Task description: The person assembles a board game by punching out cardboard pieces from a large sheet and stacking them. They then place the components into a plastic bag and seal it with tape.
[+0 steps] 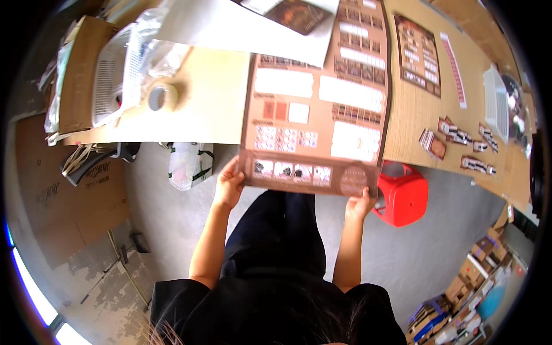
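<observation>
A large brown printed sheet (282,155) with rows of small pictures and white panels reaches over the table's near edge toward me. My left hand (230,184) pinches its near left corner, thumb on top. At the near right corner my right hand (361,203) grips the sheet the same way. The sheet's far part lies under a white sheet (241,29), on which a dark printed card (299,15) rests. To the right, a smaller brown printed sheet (418,54) lies flat on the wooden table (411,121).
Small printed card pieces (455,132) and a white basket (495,103) are on the right. At left are a tape roll (162,96), a white plastic basket (118,77) and a cardboard box (86,69). A red stool (405,198) stands below the table, beside my right hand.
</observation>
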Tool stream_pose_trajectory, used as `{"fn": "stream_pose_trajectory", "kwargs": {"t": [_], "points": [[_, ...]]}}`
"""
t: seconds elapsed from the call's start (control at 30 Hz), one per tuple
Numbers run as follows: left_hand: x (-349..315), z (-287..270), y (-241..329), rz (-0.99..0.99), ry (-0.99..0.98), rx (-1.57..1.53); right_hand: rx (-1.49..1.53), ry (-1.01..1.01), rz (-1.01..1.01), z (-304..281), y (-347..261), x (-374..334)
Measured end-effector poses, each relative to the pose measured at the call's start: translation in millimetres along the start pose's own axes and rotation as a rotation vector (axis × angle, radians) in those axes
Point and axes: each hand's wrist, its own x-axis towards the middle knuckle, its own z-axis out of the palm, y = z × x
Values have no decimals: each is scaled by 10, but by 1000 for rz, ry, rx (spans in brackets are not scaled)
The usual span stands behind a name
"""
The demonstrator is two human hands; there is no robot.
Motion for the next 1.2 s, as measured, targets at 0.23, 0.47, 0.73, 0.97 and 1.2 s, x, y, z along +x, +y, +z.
{"fn": "stream_pose_trajectory", "kwargs": {"t": [0.23,0.47,0.73,0.97,1.2], "points": [[-224,-99,409,-199,-241,114,-153,-275,109,-65,-386,-373],[-119,-5,568,-154,-355,398,-364,-489,162,-103,-729,-461],[-351,101,635,505,-192,1200,-295,-684,403,-263,-797,-424],[-474,-111,607,109,-269,566,-1436,-146,-995,145,-810,-163],[-428,-435,420,-30,-357,280,-757,-673,167,2430,-532,207]]}}
